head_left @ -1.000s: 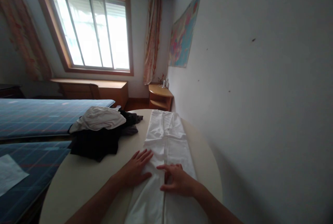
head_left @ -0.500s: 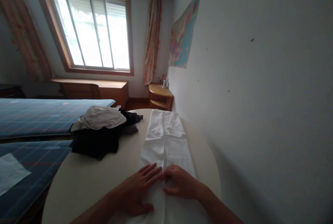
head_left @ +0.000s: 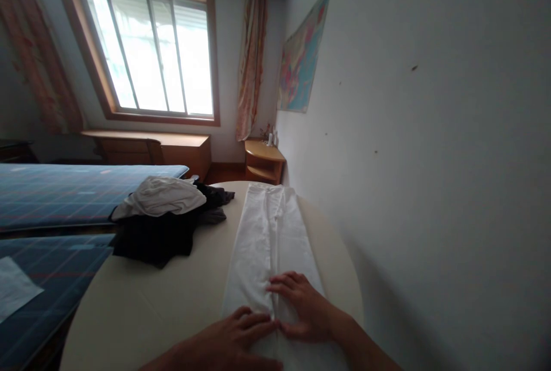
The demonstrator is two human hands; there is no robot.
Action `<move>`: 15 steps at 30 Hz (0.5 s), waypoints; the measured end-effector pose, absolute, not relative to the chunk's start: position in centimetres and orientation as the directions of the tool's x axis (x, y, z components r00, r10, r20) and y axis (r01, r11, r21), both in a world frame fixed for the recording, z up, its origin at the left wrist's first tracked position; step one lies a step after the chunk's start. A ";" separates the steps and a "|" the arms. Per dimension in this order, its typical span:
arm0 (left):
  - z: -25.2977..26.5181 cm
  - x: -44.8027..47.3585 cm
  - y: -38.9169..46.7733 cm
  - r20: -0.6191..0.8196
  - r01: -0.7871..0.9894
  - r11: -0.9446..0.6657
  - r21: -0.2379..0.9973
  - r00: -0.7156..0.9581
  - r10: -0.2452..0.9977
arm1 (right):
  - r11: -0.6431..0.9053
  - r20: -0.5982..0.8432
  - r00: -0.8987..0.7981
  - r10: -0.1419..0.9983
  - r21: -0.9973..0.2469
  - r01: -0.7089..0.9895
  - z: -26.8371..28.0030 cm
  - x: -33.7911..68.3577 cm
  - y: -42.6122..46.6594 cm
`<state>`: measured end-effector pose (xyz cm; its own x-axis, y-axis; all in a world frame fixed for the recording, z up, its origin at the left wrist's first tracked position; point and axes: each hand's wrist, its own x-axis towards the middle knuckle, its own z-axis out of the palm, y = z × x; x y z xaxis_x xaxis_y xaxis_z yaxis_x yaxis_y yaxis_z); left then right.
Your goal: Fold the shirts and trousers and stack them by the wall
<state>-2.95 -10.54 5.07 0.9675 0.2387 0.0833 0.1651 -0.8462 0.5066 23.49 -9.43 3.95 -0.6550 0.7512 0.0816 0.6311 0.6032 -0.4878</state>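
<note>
Beside a pale wall, my round table bears the long white cloth, laid lengthwise, probably so it lies flat. My left hand and right hand rest on it near its central line, fingers extended, clenching nothing. A heap of clothes sits at the table's far left edge, apparently to spare room, with tabletop showing between; the strip on the right is narrower.

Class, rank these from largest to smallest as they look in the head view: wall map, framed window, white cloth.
1. Framed window
2. White cloth, judged by its visible part
3. Wall map
</note>
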 end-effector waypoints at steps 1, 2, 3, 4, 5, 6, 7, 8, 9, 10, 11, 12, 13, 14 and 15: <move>5.2 -2.7 -10.2 0.090 0.172 -0.840 0.515 0.963 0.253 | 0.599 0.084 -0.656 0.750 -0.506 0.621 4.0 23.6 -9.2; 5.2 -2.4 -9.7 0.099 0.203 -0.833 0.515 0.951 0.293 | 0.592 0.090 -0.650 0.754 -0.523 0.613 3.8 23.7 -8.8; 4.9 -2.0 -8.9 0.113 0.255 -0.824 0.505 0.928 0.356 | 0.575 0.099 -0.633 0.768 -0.544 0.611 3.6 23.7 -8.3; 4.5 -1.7 -7.8 0.136 0.326 -0.811 0.486 0.888 0.439 | 0.547 0.110 -0.602 0.791 -0.569 0.615 3.3 23.7 -7.7; 4.0 -1.3 -6.5 0.171 0.404 -0.791 0.459 0.834 0.525 | 0.510 0.121 -0.557 0.822 -0.592 0.624 2.9 23.5 -7.0; 3.3 -0.9 -5.1 0.203 0.465 -0.771 0.436 0.784 0.587 | 0.470 0.133 -0.502 0.854 -0.610 0.638 2.5 23.4 -6.2; 2.7 -0.6 -3.7 0.247 0.517 -0.750 0.413 0.729 0.638 | 0.431 0.147 -0.442 0.885 -0.619 0.656 2.2 23.2 -5.3; 2.0 -0.3 -2.3 0.277 0.566 -0.722 0.398 0.676 0.683 | 0.395 0.161 -0.382 0.910 -0.617 0.680 1.9 22.9 -4.3; 1.4 -0.1 -1.0 0.299 0.617 -0.685 0.387 0.618 0.727 | 0.365 0.178 -0.326 0.928 -0.602 0.710 1.7 22.7 -3.2; 0.8 0.1 0.1 0.305 0.665 -0.646 0.375 0.569 0.764 | 0.339 0.193 -0.280 0.940 -0.577 0.743 1.7 22.4 -2.1; 0.3 0.3 1.0 0.298 0.702 -0.611 0.367 0.534 0.792 | 0.312 0.205 -0.237 0.950 -0.548 0.776 1.7 22.1 -0.9; -0.2 0.3 1.6 0.283 0.728 -0.585 0.356 0.513 0.810 | 0.281 0.211 -0.197 0.957 -0.517 0.808 1.8 21.8 0.2; -0.6 0.4 2.1 0.265 0.745 -0.571 0.344 0.507 0.820 | 0.244 0.211 -0.159 0.964 -0.485 0.840 2.0 21.6 1.4; -1.0 0.4 2.3 0.246 0.753 -0.569 0.332 0.513 0.823 | 0.208 0.209 -0.123 0.970 -0.453 0.867 2.1 21.3 2.6; -1.3 0.4 2.3 0.230 0.754 -0.574 0.320 0.525 0.819 | 0.173 0.205 -0.092 0.974 -0.427 0.888 2.2 21.1 3.7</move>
